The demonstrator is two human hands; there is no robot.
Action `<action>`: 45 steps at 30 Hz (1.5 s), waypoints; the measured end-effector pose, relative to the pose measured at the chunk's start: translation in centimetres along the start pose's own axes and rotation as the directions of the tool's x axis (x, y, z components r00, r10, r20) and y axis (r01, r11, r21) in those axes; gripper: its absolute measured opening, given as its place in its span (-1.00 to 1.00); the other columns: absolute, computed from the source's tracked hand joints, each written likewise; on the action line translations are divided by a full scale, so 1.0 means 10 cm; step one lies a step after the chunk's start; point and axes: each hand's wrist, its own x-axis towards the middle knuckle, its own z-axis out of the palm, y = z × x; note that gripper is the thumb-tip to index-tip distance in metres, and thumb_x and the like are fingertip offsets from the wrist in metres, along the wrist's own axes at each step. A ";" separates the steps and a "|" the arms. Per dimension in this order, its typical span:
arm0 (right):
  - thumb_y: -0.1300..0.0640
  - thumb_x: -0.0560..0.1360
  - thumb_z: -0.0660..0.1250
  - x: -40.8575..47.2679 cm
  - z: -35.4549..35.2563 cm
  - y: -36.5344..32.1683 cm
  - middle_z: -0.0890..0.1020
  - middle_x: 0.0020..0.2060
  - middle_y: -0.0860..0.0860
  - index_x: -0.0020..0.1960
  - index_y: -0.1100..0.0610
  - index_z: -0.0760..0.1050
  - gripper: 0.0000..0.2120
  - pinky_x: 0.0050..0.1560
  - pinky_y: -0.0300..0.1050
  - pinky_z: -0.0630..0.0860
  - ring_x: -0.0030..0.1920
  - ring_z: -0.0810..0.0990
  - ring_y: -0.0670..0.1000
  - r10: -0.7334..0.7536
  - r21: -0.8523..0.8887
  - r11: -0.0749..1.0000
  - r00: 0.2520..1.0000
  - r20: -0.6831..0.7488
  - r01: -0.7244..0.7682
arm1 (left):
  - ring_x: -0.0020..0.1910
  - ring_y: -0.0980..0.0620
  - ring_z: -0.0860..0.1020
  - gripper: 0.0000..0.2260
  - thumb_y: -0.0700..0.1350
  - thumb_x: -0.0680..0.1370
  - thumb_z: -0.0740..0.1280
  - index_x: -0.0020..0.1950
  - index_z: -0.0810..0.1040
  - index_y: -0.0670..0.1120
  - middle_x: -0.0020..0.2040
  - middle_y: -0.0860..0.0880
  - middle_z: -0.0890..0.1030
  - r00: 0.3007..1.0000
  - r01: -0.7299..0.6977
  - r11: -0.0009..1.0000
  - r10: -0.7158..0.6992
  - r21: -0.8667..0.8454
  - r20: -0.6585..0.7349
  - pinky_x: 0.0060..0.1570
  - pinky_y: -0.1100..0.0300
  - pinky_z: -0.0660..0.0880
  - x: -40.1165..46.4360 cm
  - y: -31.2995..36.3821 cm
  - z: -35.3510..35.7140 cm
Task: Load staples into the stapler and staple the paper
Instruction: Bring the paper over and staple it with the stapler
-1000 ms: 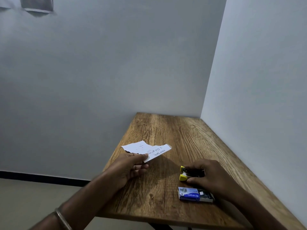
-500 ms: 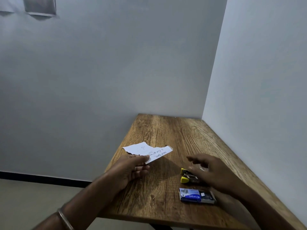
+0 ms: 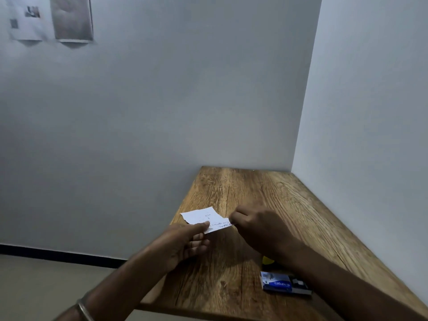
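- Filling the lower right of the frame, a wooden table (image 3: pixel 254 193) with strong grain sits in a corner of pale grey walls (image 3: pixel 185 89).
- Two sheets (image 3: pixel 49 18) hang at the upper left; a dark skirting strip (image 3: pixel 58 254) meets a beige floor (image 3: pixel 34 286).
- Left hand (image 3: pixel 183 242) pinches the torn paper (image 3: pixel 203 219) above the table's left edge.
- Right hand (image 3: pixel 259 228) pinches the paper's right end.
- Stapler (image 3: pixel 266 260) shows only a yellow tip under the right forearm, just above the staple box (image 3: pixel 283 283).
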 end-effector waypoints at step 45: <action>-0.14 0.62 0.14 0.46 0.74 0.22 0.47 0.38 0.03 0.40 0.08 0.42 -0.55 0.29 0.08 0.44 0.33 0.43 0.04 0.021 0.298 0.937 0.882 0.470 -0.181 | 0.00 0.03 0.62 -0.75 -0.04 0.60 0.21 0.14 0.65 -0.03 0.09 0.01 0.68 0.773 -0.248 -0.183 0.554 0.951 0.309 -0.03 0.07 0.56 0.95 0.18 -0.36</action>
